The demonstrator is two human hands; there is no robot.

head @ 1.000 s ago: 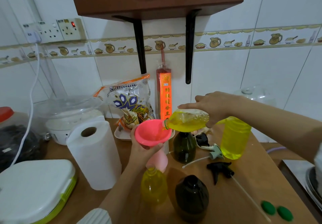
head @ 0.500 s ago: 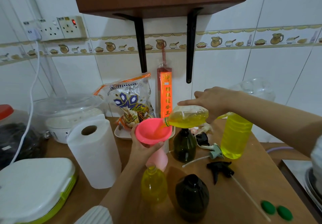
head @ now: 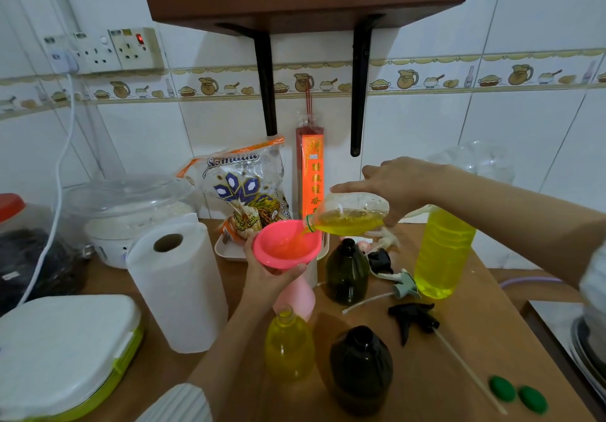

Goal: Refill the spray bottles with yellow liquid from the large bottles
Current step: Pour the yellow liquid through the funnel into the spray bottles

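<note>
My right hand (head: 398, 183) grips a large clear bottle (head: 351, 216) tipped on its side, with yellow liquid running from its mouth into a pink funnel (head: 287, 244). My left hand (head: 267, 274) holds the funnel from below, over a pink spray bottle (head: 300, 295). In front stand an uncapped yellow spray bottle (head: 288, 344) and a dark spray bottle (head: 360, 364). A second dark bottle (head: 347, 272) stands behind. Another large bottle (head: 442, 252) full of yellow liquid stands upright at the right.
Spray heads lie on the wooden counter: a black one (head: 414, 320) with a long tube and a pale green one (head: 405, 285). Two green caps (head: 518, 393) sit front right. A paper towel roll (head: 177, 283), a white box (head: 62, 352) and a rice bag (head: 244, 192) stand left.
The tipped bottle holds less yellow liquid than before, and liquid now pools in the funnel. Both hands have kept their places.
</note>
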